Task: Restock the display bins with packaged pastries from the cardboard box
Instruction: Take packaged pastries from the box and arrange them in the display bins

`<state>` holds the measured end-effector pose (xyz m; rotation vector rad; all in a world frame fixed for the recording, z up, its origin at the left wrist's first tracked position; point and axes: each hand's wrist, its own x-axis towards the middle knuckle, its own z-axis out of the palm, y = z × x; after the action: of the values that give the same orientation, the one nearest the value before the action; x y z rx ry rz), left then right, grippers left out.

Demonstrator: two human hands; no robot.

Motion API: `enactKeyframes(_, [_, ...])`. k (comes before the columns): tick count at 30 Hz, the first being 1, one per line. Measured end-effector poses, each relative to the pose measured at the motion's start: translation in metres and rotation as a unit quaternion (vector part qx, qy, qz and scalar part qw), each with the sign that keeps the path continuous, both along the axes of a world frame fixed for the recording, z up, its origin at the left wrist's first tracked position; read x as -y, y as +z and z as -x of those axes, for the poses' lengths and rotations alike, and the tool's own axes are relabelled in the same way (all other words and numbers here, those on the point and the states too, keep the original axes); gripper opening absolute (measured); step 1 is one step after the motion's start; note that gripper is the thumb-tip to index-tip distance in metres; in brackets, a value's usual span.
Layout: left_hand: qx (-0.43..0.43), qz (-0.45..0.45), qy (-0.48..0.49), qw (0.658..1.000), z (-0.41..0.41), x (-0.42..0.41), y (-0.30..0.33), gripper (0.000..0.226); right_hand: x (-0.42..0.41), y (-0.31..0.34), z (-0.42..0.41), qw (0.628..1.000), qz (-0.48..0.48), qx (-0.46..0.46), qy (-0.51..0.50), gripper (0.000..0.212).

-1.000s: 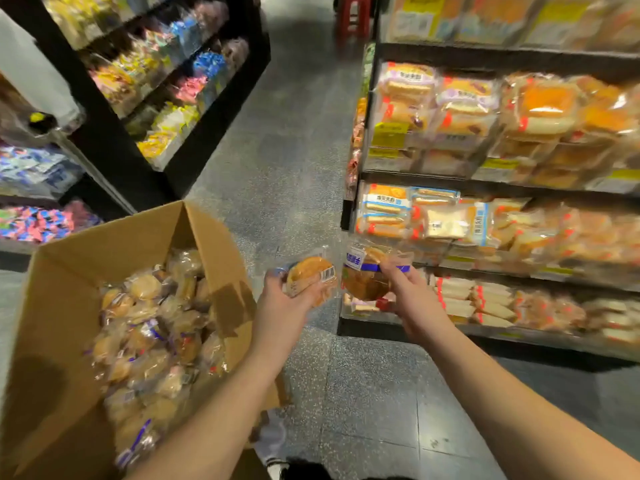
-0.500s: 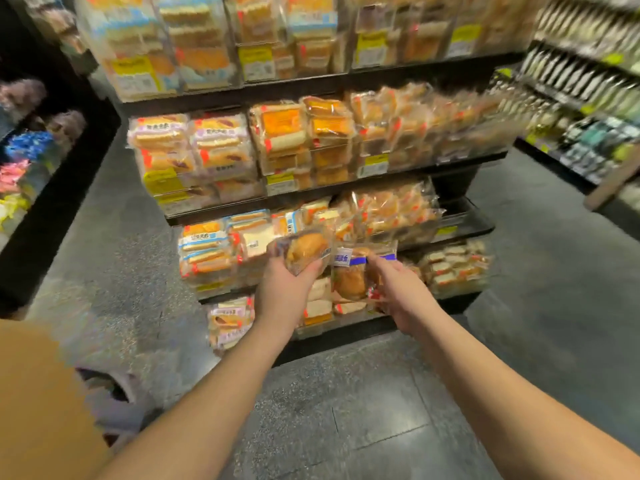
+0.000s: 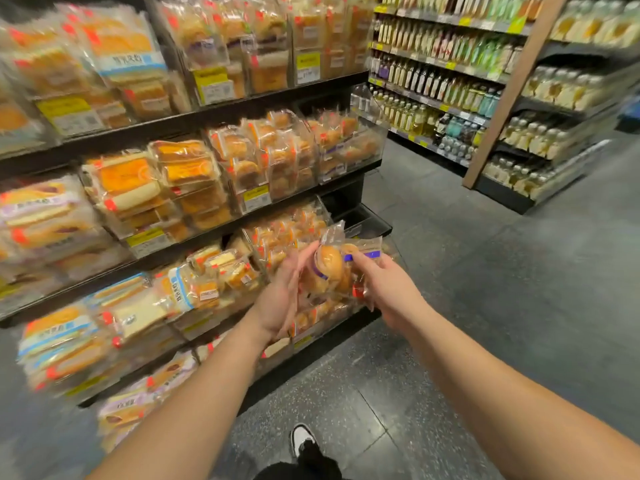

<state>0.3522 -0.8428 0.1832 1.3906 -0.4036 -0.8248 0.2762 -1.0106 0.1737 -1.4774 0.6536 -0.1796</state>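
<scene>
Both hands meet at the center of the frame, in front of the shelving unit's lower tiers. Left hand (image 3: 282, 299) has its palm turned toward the right with fingers mostly straight, pressed against the side of a packaged pastry (image 3: 329, 266): a round golden-brown bun in a clear crinkly wrapper with a purple band. Right hand (image 3: 388, 289) pinches a second wrapped pastry (image 3: 363, 254) by its upper edge between thumb and forefinger; that one carries a blue strip across clear plastic, and motion blur hides the rest of its print. The 2 packs touch each other between the hands, just in front of a clear display bin (image 3: 294, 230) on the middle tier, already heaped with similar wrapped buns. Bottled goods (image 3: 433, 81) line shelves at the upper right, and a sneaker (image 3: 303, 439) shows on the speckled floor at the bottom.
</scene>
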Motion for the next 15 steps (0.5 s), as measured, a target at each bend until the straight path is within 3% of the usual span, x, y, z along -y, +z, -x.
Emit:
enactKeyframes(2, [-0.065,0.040,0.024,0.997,-0.016,0.020,0.000,0.059,0.019,-0.002,-0.010,1.000,0.004,-0.001,-0.009,0.036])
enactKeyframes(5, [-0.025,-0.007,0.058,0.998,-0.043,0.057,0.003,0.032,0.049,-0.006,-0.032,1.000,0.009,-0.002,-0.006,0.048])
enactKeyframes(8, [-0.023,-0.024,0.061,0.998,-0.080,0.094,-0.003,0.047,0.085,-0.005,-0.064,1.000,0.023,0.004,-0.002,0.051])
enactKeyframes(10, [-0.099,-0.004,0.056,0.993,-0.108,0.116,-0.005,0.062,0.112,-0.004,-0.088,0.999,0.033,0.004,0.001,0.059])
enactKeyframes(12, [-0.174,-0.003,0.033,0.984,-0.138,0.137,-0.002,0.062,0.135,0.000,-0.112,0.999,0.047,-0.002,0.012,0.063])
enactKeyframes(15, [-0.197,-0.023,-0.009,0.980,-0.181,0.162,0.005,0.051,0.168,0.007,-0.147,0.998,0.057,-0.018,0.028,0.057])
